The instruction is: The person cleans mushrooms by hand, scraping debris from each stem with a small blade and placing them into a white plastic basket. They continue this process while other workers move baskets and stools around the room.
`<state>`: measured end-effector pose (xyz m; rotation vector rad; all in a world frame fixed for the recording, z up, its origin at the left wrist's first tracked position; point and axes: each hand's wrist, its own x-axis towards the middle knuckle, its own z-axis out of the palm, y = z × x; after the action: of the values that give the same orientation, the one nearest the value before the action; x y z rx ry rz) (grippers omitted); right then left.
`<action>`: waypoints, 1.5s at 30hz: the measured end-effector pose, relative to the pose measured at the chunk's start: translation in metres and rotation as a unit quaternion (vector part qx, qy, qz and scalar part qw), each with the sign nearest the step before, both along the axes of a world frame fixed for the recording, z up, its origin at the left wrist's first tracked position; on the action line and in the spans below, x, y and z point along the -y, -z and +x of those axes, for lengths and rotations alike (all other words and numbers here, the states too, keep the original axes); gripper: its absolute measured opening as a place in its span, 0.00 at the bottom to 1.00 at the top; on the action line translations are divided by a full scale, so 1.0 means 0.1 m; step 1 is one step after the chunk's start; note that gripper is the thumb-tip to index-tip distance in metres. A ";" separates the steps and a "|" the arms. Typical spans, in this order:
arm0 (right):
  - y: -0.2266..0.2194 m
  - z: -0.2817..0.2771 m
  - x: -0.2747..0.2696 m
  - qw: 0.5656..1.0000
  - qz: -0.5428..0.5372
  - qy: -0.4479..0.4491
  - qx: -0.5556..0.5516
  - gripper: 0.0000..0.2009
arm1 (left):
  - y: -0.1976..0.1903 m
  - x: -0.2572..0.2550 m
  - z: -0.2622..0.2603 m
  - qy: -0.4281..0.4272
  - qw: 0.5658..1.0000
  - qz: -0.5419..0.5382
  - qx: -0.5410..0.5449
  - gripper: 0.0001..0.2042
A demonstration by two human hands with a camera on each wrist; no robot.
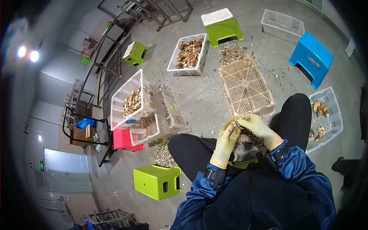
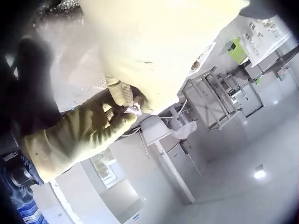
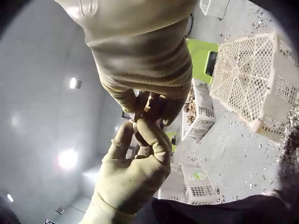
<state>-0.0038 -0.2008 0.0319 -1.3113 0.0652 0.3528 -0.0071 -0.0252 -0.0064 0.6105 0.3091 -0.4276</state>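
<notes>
Both hands wear pale yellow rubber gloves and meet in front of the lap. The left hand (image 1: pixel 225 145) and the right hand (image 1: pixel 258 129) have their fingertips together around a small whitish piece (image 1: pixel 237 123). In the left wrist view the right thumb and fingers pinch this pale piece (image 2: pixel 134 111), close against the left glove. From the right wrist, the left thumb and forefinger (image 3: pixel 152 136) pinch at its lower end. Gloves hide most of it, and I cannot tell its kind. Below the hands lies a dark heap of trimmings (image 1: pixel 249 140).
An upturned beige crate (image 1: pixel 245 86) stands just ahead. Farther off is a white crate of brown mushrooms (image 1: pixel 188 53). Stacked white crates (image 1: pixel 143 101) stand at left, another crate (image 1: pixel 333 119) at right. Green stools (image 1: pixel 157 182), a blue stool (image 1: pixel 312 59) and scattered scraps surround the person.
</notes>
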 end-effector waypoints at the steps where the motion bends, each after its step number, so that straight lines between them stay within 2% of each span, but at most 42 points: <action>1: 0.02 0.00 -0.01 1.000 0.002 0.004 -0.004 0.14 | -0.04 0.02 -0.01 0.001 0.999 0.023 0.031 0.13; 3: 0.02 -0.01 -0.03 1.000 -0.012 0.013 0.015 0.15 | -0.14 0.08 -0.01 0.003 0.993 0.068 0.094 0.14; 4: 0.02 -0.03 -0.04 1.000 -0.016 0.015 0.011 0.15 | -0.13 0.04 0.00 0.014 0.999 0.003 0.034 0.16; 7: -0.02 -0.02 -0.02 0.998 -0.053 0.024 -0.002 0.15 | -0.09 0.03 -0.01 0.028 0.999 0.003 0.041 0.15; 8: -0.06 -0.01 0.00 0.997 -0.070 0.027 -0.006 0.15 | -0.08 0.03 -0.03 0.050 0.983 0.085 0.153 0.15; 11: -0.25 -0.02 0.04 0.998 -0.064 0.006 -0.021 0.15 | -0.18 0.06 -0.02 0.038 0.998 0.000 0.057 0.14; 12: -0.01 -0.02 0.00 1.000 -0.011 0.011 0.023 0.14 | -0.15 0.08 -0.02 0.049 0.985 0.105 0.128 0.14; 15: 0.13 -0.03 -0.07 0.998 0.037 0.035 0.030 0.13 | -0.02 0.04 0.00 0.027 0.997 0.056 0.038 0.14; 16: -0.07 -0.03 -0.01 1.000 -0.018 0.021 0.016 0.12 | -0.14 0.04 0.00 0.055 0.995 0.039 0.077 0.12; 19: -0.25 -0.02 0.05 0.998 -0.047 0.020 -0.034 0.12 | -0.17 0.03 0.00 0.067 0.996 0.005 0.057 0.12; 23: 0.03 -0.04 -0.09 0.998 0.022 0.053 0.039 0.13 | -0.21 0.06 -0.01 0.029 0.996 0.076 0.028 0.15; 26: -0.06 -0.02 0.00 0.998 -0.046 0.045 -0.016 0.13 | -0.13 0.00 -0.01 0.049 0.998 0.044 0.026 0.15; 29: -0.06 -0.02 0.05 0.996 -0.085 0.029 -0.012 0.13 | -0.07 0.02 0.00 0.043 0.998 0.024 0.032 0.15; 33: 0.04 -0.07 -0.07 0.998 -0.007 0.057 0.023 0.13 | -0.21 0.05 -0.01 0.038 0.996 0.073 0.039 0.15; 34: 0.01 -0.05 -0.05 0.998 -0.026 0.056 0.008 0.12 | -0.17 0.03 -0.01 0.037 0.998 0.031 0.032 0.15; 37: -0.10 -0.02 0.03 0.999 -0.032 0.027 -0.024 0.11 | -0.10 0.02 0.00 0.042 0.998 -0.006 0.037 0.16; 38: -0.25 -0.03 0.03 0.994 -0.105 0.026 -0.021 0.11 | -0.11 0.01 -0.01 0.043 0.999 -0.006 0.033 0.16; 41: 0.08 -0.07 -0.09 0.995 0.001 0.046 0.089 0.12 | -0.17 0.04 0.00 0.015 0.999 0.025 0.028 0.16; 42: 0.15 -0.07 -0.11 0.996 0.023 0.048 0.068 0.12 | -0.08 0.00 0.01 0.027 0.999 0.015 0.037 0.15; 45: -0.01 -0.05 -0.03 0.998 -0.052 0.042 0.017 0.13 | 0.04 -0.07 0.01 0.058 0.997 -0.032 0.049 0.15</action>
<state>-0.0085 -0.1981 0.0326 -1.4125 0.1108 0.2570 -0.0060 -0.0186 -0.0107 0.5859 0.1653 -0.5152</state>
